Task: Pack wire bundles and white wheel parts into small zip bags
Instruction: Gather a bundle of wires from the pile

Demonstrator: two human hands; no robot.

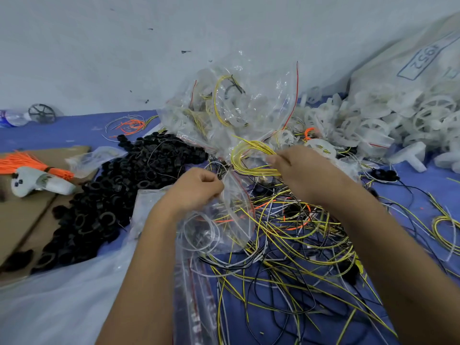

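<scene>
Yellow wire bundle (251,155), looped, sits at the mouth of a clear zip bag (234,207) with a red seal strip, held up over the blue mat. Loose yellow, black and white wires (298,250) tangled below. White wheel parts (373,120) heaped far right; filled bags (224,105) piled behind.

A plain pale wall (174,33) fills the upper part of the view and carries several small dark marks. Below the wall, a blue sheet (74,130) covers the work surface. Flat brown cardboard (27,220) lies on the sheet, left of centre. Lighting is even and diffuse, without hard shadows.
</scene>
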